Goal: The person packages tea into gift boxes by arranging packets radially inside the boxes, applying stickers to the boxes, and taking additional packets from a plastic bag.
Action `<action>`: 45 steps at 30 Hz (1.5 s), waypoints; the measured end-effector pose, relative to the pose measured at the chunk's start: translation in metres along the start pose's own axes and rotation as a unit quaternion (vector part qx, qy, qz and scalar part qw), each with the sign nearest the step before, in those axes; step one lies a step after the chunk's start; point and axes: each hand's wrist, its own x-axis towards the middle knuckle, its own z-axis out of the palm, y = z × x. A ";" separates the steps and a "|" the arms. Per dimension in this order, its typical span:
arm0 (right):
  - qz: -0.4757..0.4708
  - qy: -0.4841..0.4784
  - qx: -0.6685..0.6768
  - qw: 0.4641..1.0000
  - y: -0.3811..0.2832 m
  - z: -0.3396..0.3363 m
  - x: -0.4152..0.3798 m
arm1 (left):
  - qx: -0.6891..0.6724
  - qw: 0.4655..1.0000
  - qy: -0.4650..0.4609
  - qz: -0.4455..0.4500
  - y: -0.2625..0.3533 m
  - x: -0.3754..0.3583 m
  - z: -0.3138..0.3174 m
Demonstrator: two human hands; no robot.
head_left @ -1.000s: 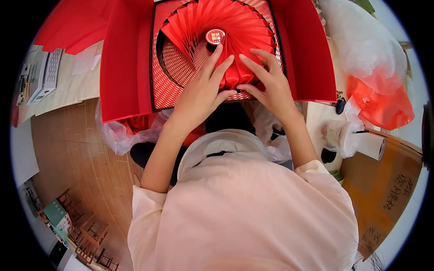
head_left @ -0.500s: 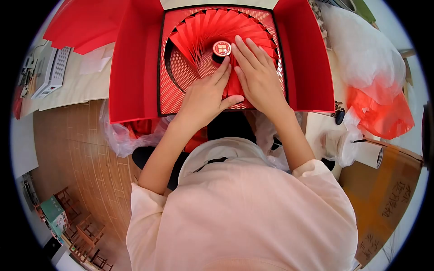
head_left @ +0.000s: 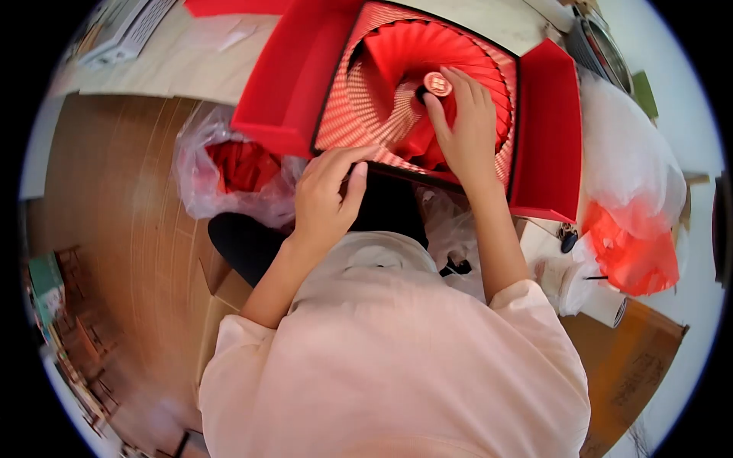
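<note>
A red box with open side flaps (head_left: 546,137) has a patterned, black-edged tray (head_left: 336,131) inside. Red folded packets (head_left: 416,47) fan around the tray's round well, with a gap at its left where the patterned bottom shows. At the centre stands a round knob with a gold emblem (head_left: 437,84). My right hand (head_left: 469,126) lies over the packets just right of the knob, thumb and fingers apart around the knob's edge. My left hand (head_left: 328,191) is at the tray's near left edge, fingers bent and thumb apart, with nothing visible in it.
A clear plastic bag (head_left: 200,172) with red pieces lies left below the box. White and red plastic bags (head_left: 630,145) are at the right, above a cardboard box (head_left: 626,366). A white device (head_left: 130,34) is at the upper left.
My left hand has left the packets and moved down-left to the tray's near edge. My right hand has moved close beside the knob. The view has shifted, and the box appears turned.
</note>
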 end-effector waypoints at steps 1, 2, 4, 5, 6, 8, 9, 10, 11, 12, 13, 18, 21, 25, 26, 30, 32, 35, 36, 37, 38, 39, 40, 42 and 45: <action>-0.014 -0.007 0.005 1.000 -0.009 0.009 0.007 | 0.022 1.000 0.004 0.018 -0.004 -0.006 0.000; -0.039 -0.026 -0.043 0.998 -0.018 0.018 0.016 | -0.009 1.000 0.001 0.012 -0.002 -0.012 0.000; -0.079 -0.045 -0.091 0.992 -0.024 0.033 0.031 | -0.018 0.999 0.014 0.044 -0.001 -0.023 -0.001; -0.094 -0.069 -0.187 0.975 -0.016 0.045 0.034 | -0.017 0.999 0.015 0.045 0.000 -0.029 -0.004; -0.108 -0.089 -0.283 0.949 -0.007 0.056 0.036 | -0.017 0.998 0.030 0.043 -0.001 -0.034 -0.007; -0.088 -0.138 -0.284 0.945 0.007 0.058 0.044 | -0.021 0.999 0.025 0.036 -0.006 -0.047 -0.011; -0.102 -0.141 -0.297 0.939 0.011 0.057 0.047 | -0.015 0.999 0.035 0.034 -0.011 -0.054 -0.011; -0.114 -0.144 -0.311 0.932 0.013 0.058 0.047 | -0.019 0.998 0.048 0.033 -0.015 -0.062 -0.011; -0.123 -0.144 -0.316 0.930 0.015 0.062 0.048 | -0.018 0.998 0.049 0.022 -0.018 -0.070 -0.010; -0.131 -0.138 -0.331 0.924 0.017 0.066 0.049 | -0.017 0.999 0.048 0.011 -0.020 -0.076 -0.011; -0.138 -0.132 -0.345 0.919 0.018 0.069 0.049 | -0.017 0.999 0.039 0.005 -0.020 -0.082 -0.013; -0.154 -0.112 -0.241 0.952 0.022 0.063 0.047 | -0.043 0.997 0.059 -0.020 -0.044 -0.108 -0.019; -0.195 -0.056 -0.196 0.959 -0.030 0.032 0.051 | -0.052 0.991 0.092 -0.079 -0.073 -0.127 -0.038; -0.241 0.180 -0.065 0.952 -0.134 0.013 0.016 | -0.048 0.965 0.190 -0.175 -0.139 -0.142 -0.059; -0.272 0.165 0.105 0.942 -0.151 0.028 0.002 | -0.041 0.954 0.219 -0.200 -0.162 -0.146 -0.061; -0.337 -0.183 0.238 0.892 -0.207 0.168 -0.043 | -0.193 0.874 0.304 -0.326 -0.257 -0.158 -0.078; -0.223 -0.275 0.286 0.890 -0.196 0.274 -0.065 | -0.277 0.809 0.362 -0.371 -0.300 -0.162 -0.083; 0.006 -0.457 0.266 0.849 -0.168 0.417 -0.092 | -0.390 0.708 0.381 -0.449 -0.341 -0.165 -0.106; 0.001 -0.498 0.241 0.833 -0.160 0.460 -0.093 | -0.429 0.681 0.338 -0.487 -0.350 -0.162 -0.119; -0.024 -0.535 0.236 0.811 -0.157 0.500 -0.087 | -0.448 0.645 0.331 -0.523 -0.354 -0.150 -0.132; -0.048 -0.569 0.231 0.788 -0.156 0.535 -0.082 | -0.451 0.635 0.335 -0.530 -0.365 -0.141 -0.140; 0.015 -0.601 0.254 0.758 -0.167 0.559 -0.068 | -0.441 0.647 0.341 -0.521 -0.376 -0.134 -0.147; 0.077 -0.629 0.275 0.723 -0.186 0.581 -0.048 | -0.430 0.658 0.348 -0.511 -0.388 -0.128 -0.157; -0.023 -0.488 0.352 0.798 -0.222 0.622 -0.010 | -0.326 0.682 0.357 -0.548 -0.400 -0.115 -0.200; -0.158 -0.313 0.310 0.884 -0.260 0.656 0.061 | -0.223 0.711 0.448 -0.494 -0.422 -0.102 -0.243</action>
